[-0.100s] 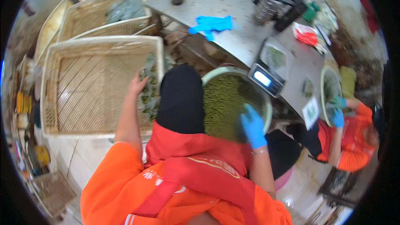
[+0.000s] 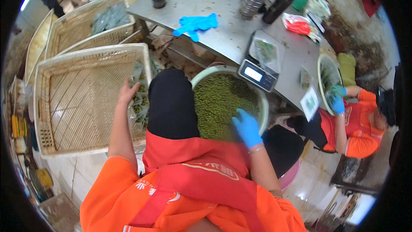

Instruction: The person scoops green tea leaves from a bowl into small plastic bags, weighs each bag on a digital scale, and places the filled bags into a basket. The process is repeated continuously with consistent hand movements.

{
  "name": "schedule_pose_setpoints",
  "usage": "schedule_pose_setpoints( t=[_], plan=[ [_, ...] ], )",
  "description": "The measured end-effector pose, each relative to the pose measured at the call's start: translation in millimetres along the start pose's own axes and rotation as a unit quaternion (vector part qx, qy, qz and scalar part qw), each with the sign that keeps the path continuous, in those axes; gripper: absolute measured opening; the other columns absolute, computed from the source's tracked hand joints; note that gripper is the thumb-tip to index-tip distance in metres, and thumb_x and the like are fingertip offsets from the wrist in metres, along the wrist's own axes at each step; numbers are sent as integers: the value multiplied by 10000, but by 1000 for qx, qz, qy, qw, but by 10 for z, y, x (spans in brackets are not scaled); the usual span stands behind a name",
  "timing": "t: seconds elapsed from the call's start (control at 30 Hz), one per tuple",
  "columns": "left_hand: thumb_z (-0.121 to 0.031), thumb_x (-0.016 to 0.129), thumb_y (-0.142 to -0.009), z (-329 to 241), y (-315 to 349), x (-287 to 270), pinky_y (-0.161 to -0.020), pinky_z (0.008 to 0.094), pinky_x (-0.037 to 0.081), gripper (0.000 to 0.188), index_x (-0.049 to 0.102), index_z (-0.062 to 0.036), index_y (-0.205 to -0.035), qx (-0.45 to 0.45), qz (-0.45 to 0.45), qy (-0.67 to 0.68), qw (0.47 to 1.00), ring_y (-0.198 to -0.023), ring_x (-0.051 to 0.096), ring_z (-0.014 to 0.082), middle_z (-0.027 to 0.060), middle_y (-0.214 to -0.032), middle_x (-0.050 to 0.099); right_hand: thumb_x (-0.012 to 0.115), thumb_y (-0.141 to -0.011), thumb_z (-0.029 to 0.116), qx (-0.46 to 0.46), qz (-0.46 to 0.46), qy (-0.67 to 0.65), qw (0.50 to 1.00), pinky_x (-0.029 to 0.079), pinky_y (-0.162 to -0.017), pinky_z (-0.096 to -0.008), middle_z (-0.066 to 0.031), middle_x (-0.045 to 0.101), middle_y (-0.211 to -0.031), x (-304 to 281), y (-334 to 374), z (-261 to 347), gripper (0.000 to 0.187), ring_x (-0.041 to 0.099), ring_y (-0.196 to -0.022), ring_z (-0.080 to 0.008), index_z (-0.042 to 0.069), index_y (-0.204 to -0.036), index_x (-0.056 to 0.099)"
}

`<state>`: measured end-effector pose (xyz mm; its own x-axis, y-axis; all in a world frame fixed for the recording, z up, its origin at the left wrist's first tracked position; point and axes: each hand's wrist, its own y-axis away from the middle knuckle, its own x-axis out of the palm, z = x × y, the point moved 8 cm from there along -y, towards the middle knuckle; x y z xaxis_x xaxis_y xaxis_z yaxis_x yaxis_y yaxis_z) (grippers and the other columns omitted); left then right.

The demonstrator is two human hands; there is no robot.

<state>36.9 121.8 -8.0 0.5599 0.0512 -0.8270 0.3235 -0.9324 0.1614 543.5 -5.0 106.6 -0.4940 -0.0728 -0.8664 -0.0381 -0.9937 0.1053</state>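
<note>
My left hand (image 2: 126,92), bare, grips a clear plastic bag of green pods (image 2: 139,103) at the right rim of a wide white slatted basket (image 2: 77,103). My right hand (image 2: 246,126), in a blue glove, lies with fingers spread on the heap of green pods in a round pale-green basin (image 2: 223,99). The basin sits below the edge of a steel table (image 2: 223,4). A black cap and my orange top hide the space between my arms.
A digital scale (image 2: 257,75) with a bagged portion on it stands at the table edge. Blue gloves (image 2: 195,25), a red bag (image 2: 296,23) and cups lie on the table. A seated co-worker (image 2: 356,120) with blue gloves holds a bowl. More baskets (image 2: 86,25) stand behind.
My gloved right hand has shifted slightly left over the pods. My left hand stays at the basket rim with the bag.
</note>
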Motion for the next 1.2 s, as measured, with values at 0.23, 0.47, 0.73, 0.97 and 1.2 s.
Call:
schedule_pose_setpoints(
  t=[0.23, 0.47, 0.73, 0.97, 1.2],
  plan=[
    [-181, 585, -830, -1861, 590, -680, -812, 327, 471, 336, 543, -95, -1153, 201, -86, 175, 960, -952, 615, 233, 120, -1051, 628, 642, -748, 290, -34, 63, 64, 995, 481, -660, -457, -165, 629, -814, 654, 381, -84, 280, 604, -754, -354, 61, -893, 572],
    [-172, 607, -797, -3491, 1647, 46, -678, 335, 501, 145, 642, -98, -917, 461, 39, 118, 879, -771, 638, 253, 93, -846, 653, 612, -768, 202, 89, 35, -209, 973, 482, -642, -383, -150, 622, -770, 171, 192, -256, 163, 611, -710, -318, 64, -854, 611],
    [-255, 606, -803, -3700, 1645, 631, -572, 352, 494, 166, 642, -143, -920, 444, 59, 141, 883, -629, 625, 260, 87, -702, 633, 499, -826, 111, -63, -311, -20, 948, 494, -744, -401, -176, 461, -1269, -1279, -371, 255, 378, 588, -914, -345, 82, -1202, 494],
    [-245, 609, -806, -3619, 1725, 634, -556, 340, 489, 164, 642, -136, -924, 434, 80, 113, 890, -602, 618, 238, 89, -690, 625, 430, -791, 43, 3, -250, 63, 966, 492, -685, -429, -175, 485, -1223, -1129, -851, 101, 352, 588, -840, -363, 58, -1130, 523],
    [-216, 599, -806, -3680, 1803, 711, -547, 345, 490, 136, 635, -135, -910, 449, 96, 144, 877, -599, 618, 245, 94, -651, 617, 618, -778, 14, -38, -340, -273, 899, 486, -679, -294, -100, 596, -965, -1063, -344, -152, 253, 601, -819, -205, 12, -1024, 554]
  ],
)
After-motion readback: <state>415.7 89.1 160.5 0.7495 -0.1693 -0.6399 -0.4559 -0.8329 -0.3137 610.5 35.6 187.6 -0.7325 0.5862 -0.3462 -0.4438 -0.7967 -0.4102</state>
